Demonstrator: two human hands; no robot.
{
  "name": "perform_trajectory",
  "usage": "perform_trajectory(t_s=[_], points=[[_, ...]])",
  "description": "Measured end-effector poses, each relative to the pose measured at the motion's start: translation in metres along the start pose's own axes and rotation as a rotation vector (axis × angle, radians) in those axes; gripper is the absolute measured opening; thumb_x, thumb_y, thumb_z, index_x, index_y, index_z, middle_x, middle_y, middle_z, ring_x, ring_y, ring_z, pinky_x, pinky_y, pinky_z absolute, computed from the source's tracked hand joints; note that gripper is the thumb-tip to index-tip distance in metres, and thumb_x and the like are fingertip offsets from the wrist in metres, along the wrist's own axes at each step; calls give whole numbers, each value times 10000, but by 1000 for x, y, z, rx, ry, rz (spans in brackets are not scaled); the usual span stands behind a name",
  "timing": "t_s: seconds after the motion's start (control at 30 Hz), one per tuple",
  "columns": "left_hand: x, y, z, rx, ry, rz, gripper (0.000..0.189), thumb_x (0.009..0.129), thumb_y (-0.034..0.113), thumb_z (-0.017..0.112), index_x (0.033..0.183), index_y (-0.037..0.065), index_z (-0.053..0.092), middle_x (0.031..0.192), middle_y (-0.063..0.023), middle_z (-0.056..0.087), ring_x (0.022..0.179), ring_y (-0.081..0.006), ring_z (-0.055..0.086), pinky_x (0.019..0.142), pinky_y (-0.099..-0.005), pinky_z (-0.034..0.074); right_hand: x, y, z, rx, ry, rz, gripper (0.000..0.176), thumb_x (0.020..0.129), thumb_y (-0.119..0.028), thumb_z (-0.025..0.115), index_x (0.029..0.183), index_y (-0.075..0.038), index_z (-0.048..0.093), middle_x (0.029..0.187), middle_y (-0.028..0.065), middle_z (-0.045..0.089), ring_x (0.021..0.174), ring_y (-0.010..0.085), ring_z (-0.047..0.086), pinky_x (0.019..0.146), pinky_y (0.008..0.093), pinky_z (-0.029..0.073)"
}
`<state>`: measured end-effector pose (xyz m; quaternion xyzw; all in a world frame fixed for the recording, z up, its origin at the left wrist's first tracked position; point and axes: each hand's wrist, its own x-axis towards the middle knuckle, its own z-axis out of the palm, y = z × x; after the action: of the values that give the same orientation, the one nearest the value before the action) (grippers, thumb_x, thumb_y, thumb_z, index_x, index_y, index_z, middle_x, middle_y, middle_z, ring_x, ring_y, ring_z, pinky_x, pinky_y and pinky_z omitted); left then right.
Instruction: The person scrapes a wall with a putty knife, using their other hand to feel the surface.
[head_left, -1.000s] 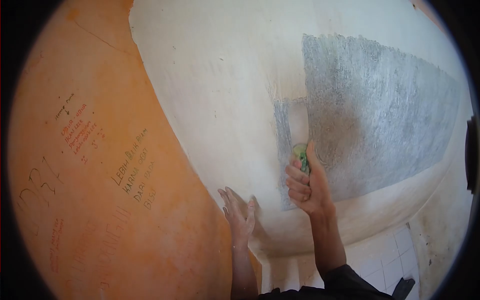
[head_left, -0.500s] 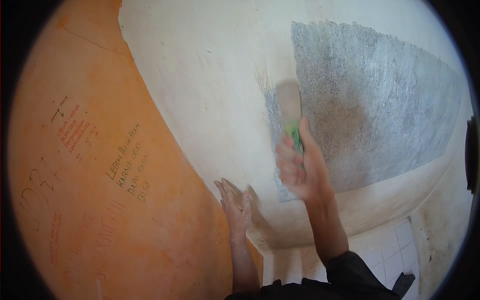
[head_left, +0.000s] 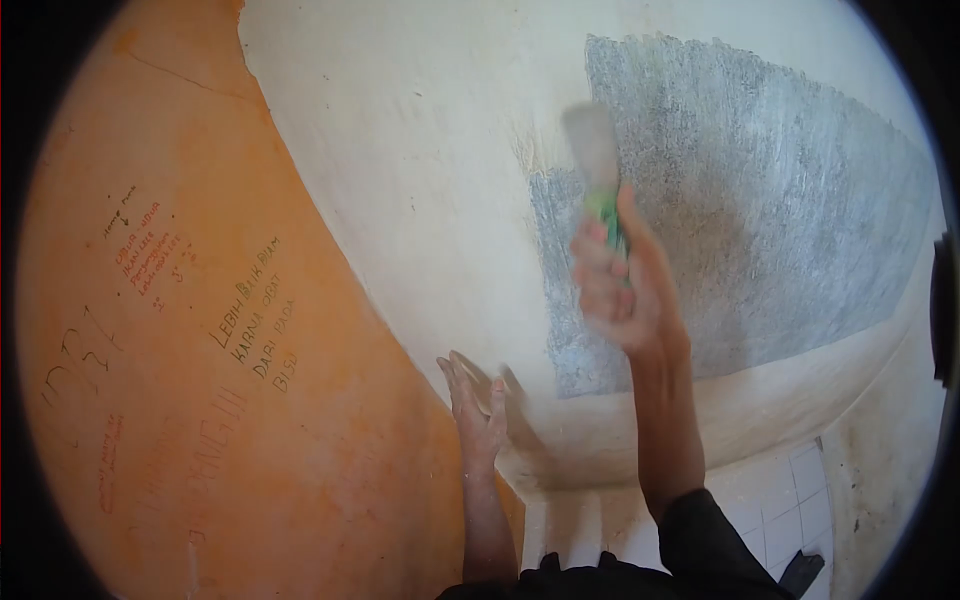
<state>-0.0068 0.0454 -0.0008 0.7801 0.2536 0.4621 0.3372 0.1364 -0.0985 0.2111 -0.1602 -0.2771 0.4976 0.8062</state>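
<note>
My right hand (head_left: 630,285) is wrapped round the green handle of a putty knife (head_left: 592,145), blurred by motion. Its blade points up, over the left border of a rough grey patch (head_left: 770,200) on the white wall (head_left: 420,190). Whether the blade touches the surface cannot be made out. Lower and to the left, my left hand (head_left: 478,415) has its fingers stretched out and holds nothing. It is at the line where the white wall meets the orange wall (head_left: 320,470), and its shadow falls just to the right.
Handwriting (head_left: 258,315) in dark and red covers parts of the orange wall. White tiles (head_left: 790,510) show at the lower right, with a dark object (head_left: 802,573) on them. Another dark thing (head_left: 943,310) stands at the far right edge.
My right hand has moved up and slightly right with the putty knife, and the blade now sits higher on the wall. My left hand has hardly moved.
</note>
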Motion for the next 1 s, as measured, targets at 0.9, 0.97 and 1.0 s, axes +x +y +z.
perform_trajectory(t_s=[0.9, 0.97, 1.0], points=[[39, 155, 26, -932, -416, -282, 363, 1035, 362, 437, 1108, 23, 544, 698, -12, 541, 529, -75, 501, 457, -213, 389, -32, 17, -72, -1119, 294, -330, 450, 1052, -379, 359, 1030, -11, 617, 912, 74, 585, 841, 130, 535, 786, 272, 443], [39, 155, 25, -1032, -411, -309, 347, 1031, 365, 448, 1090, 35, 540, 709, -23, 552, 516, -76, 502, 435, -213, 387, -46, 20, -121, -1304, 470, -871, 385, 1051, -276, 360, 1039, 18, 608, 937, 105, 578, 882, 185, 548, 829, 307, 439], [40, 160, 18, -1067, -452, -324, 337, 1034, 360, 436, 1090, 41, 528, 701, -20, 534, 494, -80, 488, 399, -210, 366, -56, 18, -155, -1331, 614, -1049, 360, 1046, -232, 356, 1047, 29, 603, 946, 120, 575, 896, 218, 555, 836, 326, 440]])
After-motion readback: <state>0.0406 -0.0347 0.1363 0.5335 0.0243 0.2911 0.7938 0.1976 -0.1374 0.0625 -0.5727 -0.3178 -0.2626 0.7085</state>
